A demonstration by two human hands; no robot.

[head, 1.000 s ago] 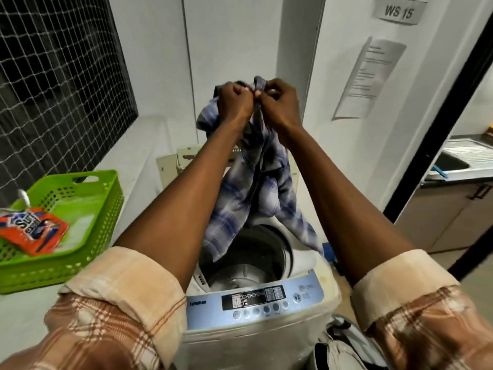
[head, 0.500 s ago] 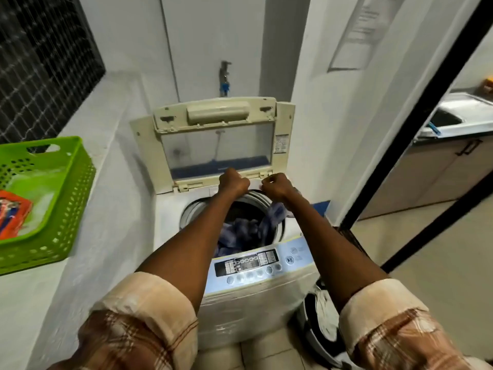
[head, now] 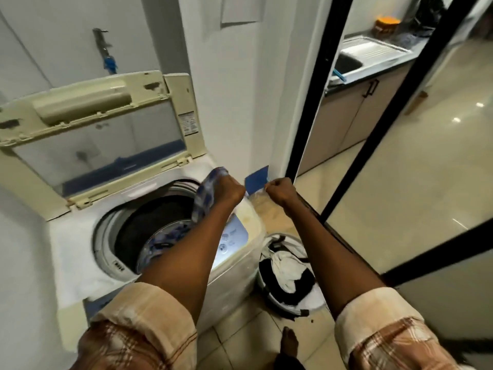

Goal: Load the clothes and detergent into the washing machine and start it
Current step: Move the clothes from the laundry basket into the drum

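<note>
The white top-loading washing machine (head: 80, 236) stands with its lid (head: 93, 129) raised and its drum (head: 149, 222) open. A blue plaid shirt (head: 206, 198) hangs from my left hand (head: 229, 189) over the drum's right rim, and its lower part lies inside the drum. My left hand grips the shirt's top end. Just to the right, past the machine's edge, my right hand (head: 281, 192) is curled into a fist, apart from the shirt, with nothing visible in it. My left forearm hides part of the blue control panel (head: 232, 241).
A round laundry basket (head: 269, 292) of black and white clothes sits on the tiled floor right of the machine. A tap (head: 105, 52) is on the wall behind. A black door frame (head: 304, 124) and a kitchen sink counter (head: 373, 57) lie to the right.
The shirt came down from above the machine into the drum. My right hand has let go of it and moved right. The view swung right, so the green basket is out of sight.
</note>
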